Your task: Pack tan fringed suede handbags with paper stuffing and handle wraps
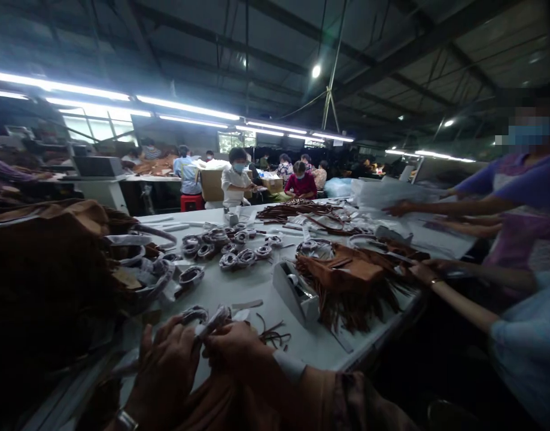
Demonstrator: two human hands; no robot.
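Observation:
At the near edge of the table, a bag handle (215, 321) wrapped in pale plastic stands up between my two hands. My right hand (239, 348) is closed on it in a pinch, coming from the right. From the other side, my left hand (169, 362) has its fingers bent against the lower part of the handle; the fingertips are partly hidden. Brown leather (218, 404) hangs below my hands, in shadow. Just beyond them lie thin brown strips (275, 335) and a flat grey strip (248, 304).
A big pile of brown leather bags (45, 251) rises at the left. Wrapped coiled straps (230, 260) spread across the table. A grey tape dispenser (295, 293) stands beside a fringed brown bag (346, 269). At right, a co-worker's hand (425, 272) touches that bag; another person handles plastic sheets (391, 197).

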